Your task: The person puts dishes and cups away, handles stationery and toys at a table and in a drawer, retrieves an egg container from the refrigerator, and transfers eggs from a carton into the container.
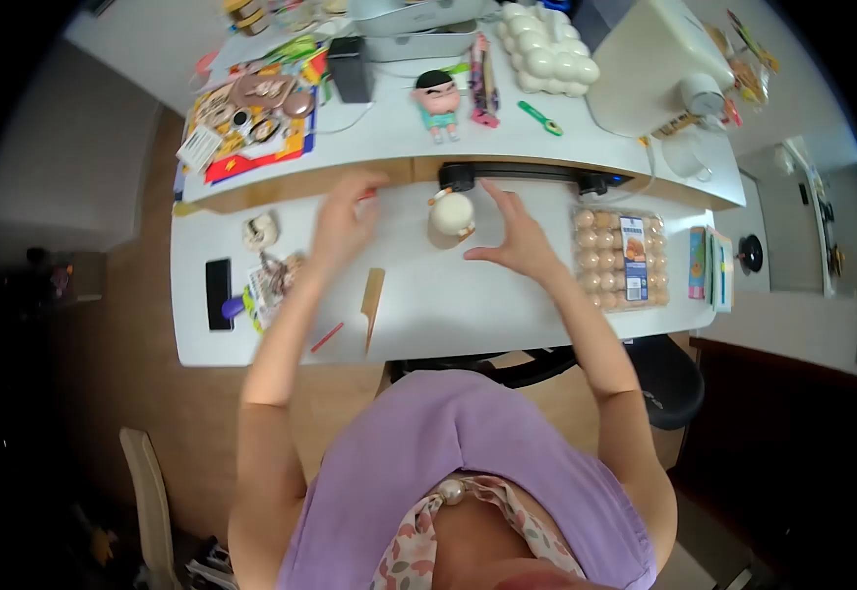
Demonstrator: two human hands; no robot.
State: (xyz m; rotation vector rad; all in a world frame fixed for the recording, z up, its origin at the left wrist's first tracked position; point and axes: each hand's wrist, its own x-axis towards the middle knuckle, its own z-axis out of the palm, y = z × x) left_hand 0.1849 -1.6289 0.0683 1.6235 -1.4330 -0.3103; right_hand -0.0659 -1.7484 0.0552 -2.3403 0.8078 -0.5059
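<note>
A round white object (453, 212) is set on the white desk (468, 315), near its back edge and between the two hands. Both forearms are stretched forward over the desk's front edge. The right hand (519, 241) is held well open just beside the object, thumb and fingers spread into a wide C, with nothing gripped. The left hand (342, 234) is raised on the other side, fingers pointed toward the back edge and partly bent; it is blurred, and whether the red spot at its fingertips is something held cannot be told. A comb (373, 295) is laid toward the front edge, beside a thin red stick (327, 337). Packed eggs (600, 258) are placed near the right edge.
</note>
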